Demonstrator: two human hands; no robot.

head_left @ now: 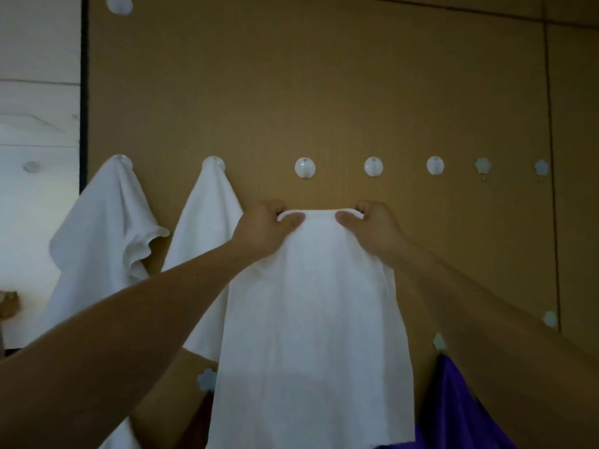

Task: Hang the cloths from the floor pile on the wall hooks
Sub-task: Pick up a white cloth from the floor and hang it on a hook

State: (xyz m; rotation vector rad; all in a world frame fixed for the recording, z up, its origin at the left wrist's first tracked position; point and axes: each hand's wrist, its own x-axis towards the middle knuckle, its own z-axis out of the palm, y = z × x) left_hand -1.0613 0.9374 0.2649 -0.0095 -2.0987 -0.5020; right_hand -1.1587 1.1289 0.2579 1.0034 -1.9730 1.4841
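Cloth (311,319), white: held up before the brown wall panel (324,92), its top edge stretched between the two hands and the rest hanging free below them. Left hand (269,226) and right hand (372,230): each pinches a top corner, thumb in front, fingers curled behind. The hands are apart, probably to spread the hem for hooking. Empty hook (305,167): just above the gap between the hands, judged the likely target. Hung cloths (107,228), two: on hooks left of the left hand. Purple cloth (460,409): below the right forearm.
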